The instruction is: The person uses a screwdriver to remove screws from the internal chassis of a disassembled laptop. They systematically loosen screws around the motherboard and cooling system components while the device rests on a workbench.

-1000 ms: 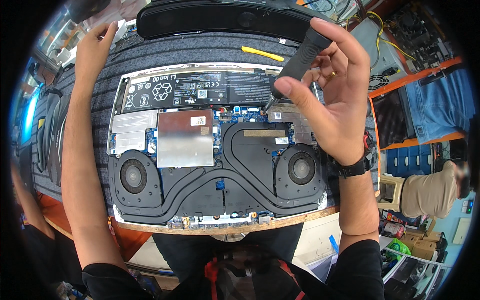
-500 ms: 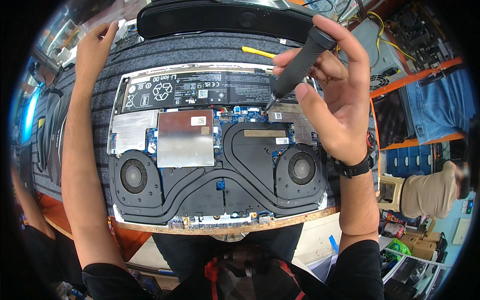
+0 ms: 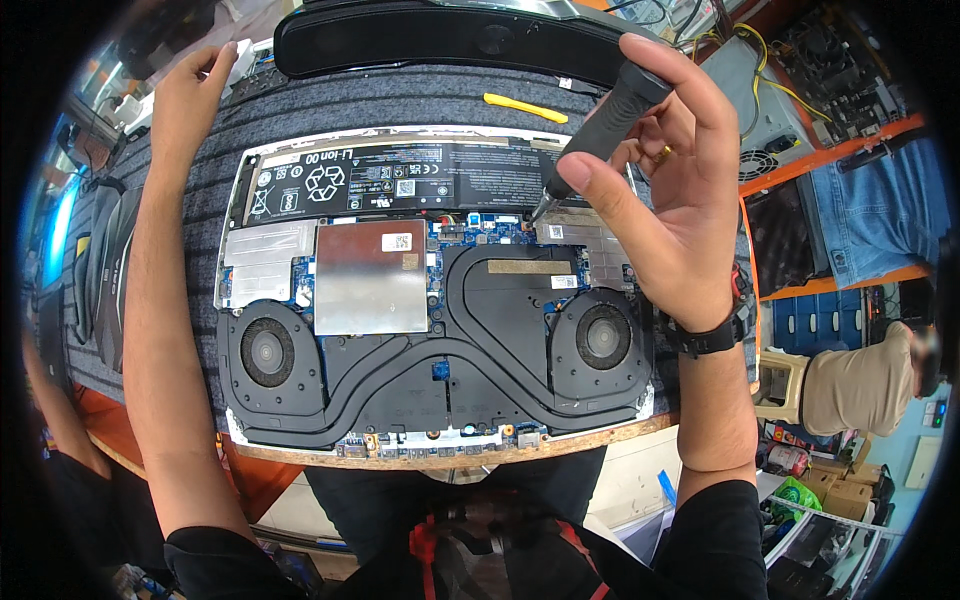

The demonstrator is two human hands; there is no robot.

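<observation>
An opened laptop (image 3: 400, 385) lies in front of me with its insides showing: a black battery (image 3: 480, 178), a silver metal cover (image 3: 372, 285), and two round fans joined by dark heat pipes. My right hand (image 3: 680, 200) grips a black screwdriver (image 3: 612, 120), thumb along the handle and index finger over its end. The tilted driver's tip meets the board just below the battery's edge, right of centre. Beyond the laptop's far left corner is my left hand (image 3: 188, 105), its fingers drawn together beside a white item; what they hold, if anything, is hidden.
A yellow pry tool (image 3: 525, 107) lies on the ridged grey mat (image 3: 420, 95) behind the laptop. Along the back stands a long black speaker bar (image 3: 450, 42). A metal power-supply case (image 3: 770, 110) with yellow wires sits at the right. Other people are at both sides.
My right hand's fingers have shifted around the screwdriver handle and curled away from the yellow pry tool. The driver's tip stays at the same spot. My left hand has not moved noticeably.
</observation>
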